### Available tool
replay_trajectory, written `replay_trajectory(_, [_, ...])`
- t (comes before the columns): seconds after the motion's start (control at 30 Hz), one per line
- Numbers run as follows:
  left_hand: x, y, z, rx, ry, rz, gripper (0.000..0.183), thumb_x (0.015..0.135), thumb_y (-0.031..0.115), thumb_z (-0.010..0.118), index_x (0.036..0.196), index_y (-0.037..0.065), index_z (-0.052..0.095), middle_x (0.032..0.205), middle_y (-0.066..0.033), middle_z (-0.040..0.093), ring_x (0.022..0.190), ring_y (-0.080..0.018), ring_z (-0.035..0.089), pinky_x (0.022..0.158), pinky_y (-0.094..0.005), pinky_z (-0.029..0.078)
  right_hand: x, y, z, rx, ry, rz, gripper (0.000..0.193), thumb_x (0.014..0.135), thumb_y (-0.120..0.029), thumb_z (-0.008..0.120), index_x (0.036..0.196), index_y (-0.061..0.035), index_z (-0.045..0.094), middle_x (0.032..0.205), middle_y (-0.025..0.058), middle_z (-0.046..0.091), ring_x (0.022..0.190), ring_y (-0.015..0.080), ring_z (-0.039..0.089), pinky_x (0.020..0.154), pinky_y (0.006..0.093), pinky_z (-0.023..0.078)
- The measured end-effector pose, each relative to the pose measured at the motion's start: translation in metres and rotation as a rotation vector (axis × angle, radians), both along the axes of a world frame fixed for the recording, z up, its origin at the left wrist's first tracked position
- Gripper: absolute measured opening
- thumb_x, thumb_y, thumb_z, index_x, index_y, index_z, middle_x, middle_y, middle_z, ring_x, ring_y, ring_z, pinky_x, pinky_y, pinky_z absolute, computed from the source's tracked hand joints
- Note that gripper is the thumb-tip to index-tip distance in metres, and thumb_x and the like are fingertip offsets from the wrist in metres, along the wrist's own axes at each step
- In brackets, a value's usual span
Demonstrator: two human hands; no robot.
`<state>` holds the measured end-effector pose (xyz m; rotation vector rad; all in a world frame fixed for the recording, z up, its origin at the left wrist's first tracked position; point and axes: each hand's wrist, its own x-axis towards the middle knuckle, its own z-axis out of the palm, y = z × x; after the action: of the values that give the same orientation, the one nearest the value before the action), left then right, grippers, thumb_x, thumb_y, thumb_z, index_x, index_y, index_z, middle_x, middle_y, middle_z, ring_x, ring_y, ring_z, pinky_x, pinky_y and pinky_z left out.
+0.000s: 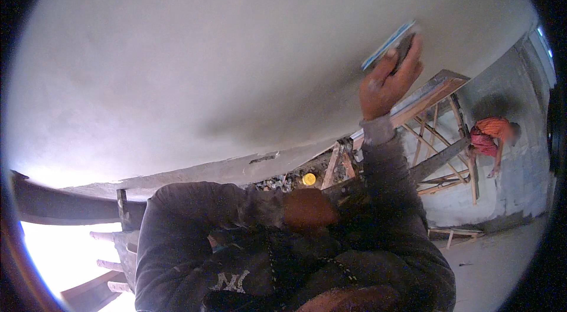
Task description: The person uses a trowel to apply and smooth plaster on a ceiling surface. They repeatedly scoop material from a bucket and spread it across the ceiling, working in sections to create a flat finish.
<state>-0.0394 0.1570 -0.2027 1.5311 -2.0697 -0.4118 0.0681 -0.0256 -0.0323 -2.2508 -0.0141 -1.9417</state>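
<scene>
My right hand [387, 85] is raised to the right, fingers wrapped around the dark grip of a flat plastering float [390, 45] with a blue and white edge. The float is tilted at a broad, smooth grey plastered surface [236, 58]; whether it touches cannot be told. In front of my chest is my left hand [310, 208], at the end of a bent, dark-sleeved arm. It is dim and its fingers do not show clearly, so what it holds, if anything, is hidden.
Below my right arm stand a wooden plank [434, 96] and crossed timber supports [434, 135]. Lower down, a round yellow thing [309, 179] sits among rubble. At far right another person [490, 135] in orange and red bends down. Bright light enters at lower left beside round posts [109, 265].
</scene>
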Motion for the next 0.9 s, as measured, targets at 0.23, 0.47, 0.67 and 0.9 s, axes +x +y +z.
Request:
replay_trajectory(0.23, [-0.002, -0.005, 0.003, 0.005, 0.037, -0.064, 0.032, 0.082, 0.026, 0.071, 0.106, 0.004, 0.071, 0.096, -0.0213, 0.072, 0.087, -0.0430, 0.072, 0.073, -0.0559, 0.060, -0.021, -0.033, -0.067, -0.343, 0.248, 0.028, 0.051, 0.106, -0.027, 0.051, 0.145, 0.0057, 0.046, 0.125, 0.0245, 0.057, 0.107, 0.0368, 0.051, 0.097, 0.0494, 0.042])
replay_trajectory(0.47, [0.001, 0.001, 0.008, 0.108, 0.018, 0.010, 0.032, 0.081, 0.021, 0.072, 0.109, 0.006, 0.071, 0.097, -0.0210, 0.073, 0.091, -0.0434, 0.073, 0.075, -0.0544, 0.061, -0.001, 0.019, -0.006, -0.261, 0.133, 0.062, 0.050, 0.106, -0.024, 0.052, 0.146, 0.0055, 0.047, 0.129, 0.0251, 0.058, 0.109, 0.0351, 0.050, 0.098, 0.0473, 0.044])
replay_trajectory(0.67, [-0.002, 0.005, 0.016, 0.122, -0.011, 0.017, 0.031, 0.081, 0.020, 0.073, 0.109, 0.008, 0.075, 0.096, -0.0176, 0.074, 0.091, -0.0381, 0.075, 0.073, -0.0528, 0.063, -0.020, -0.038, -0.026, -0.227, 0.197, -0.029, 0.051, 0.106, -0.025, 0.049, 0.146, 0.0058, 0.048, 0.128, 0.0246, 0.058, 0.107, 0.0324, 0.048, 0.096, 0.0440, 0.044])
replay_trajectory(0.9, [-0.019, -0.001, 0.011, 0.336, 0.110, 0.204, 0.024, 0.079, 0.017, 0.074, 0.101, 0.007, 0.077, 0.094, -0.0207, 0.074, 0.089, -0.0391, 0.075, 0.071, -0.0548, 0.063, -0.022, -0.014, -0.073, -0.340, 0.380, 0.102, 0.051, 0.106, -0.021, 0.049, 0.149, 0.0069, 0.042, 0.128, 0.0226, 0.053, 0.106, 0.0330, 0.050, 0.097, 0.0423, 0.043])
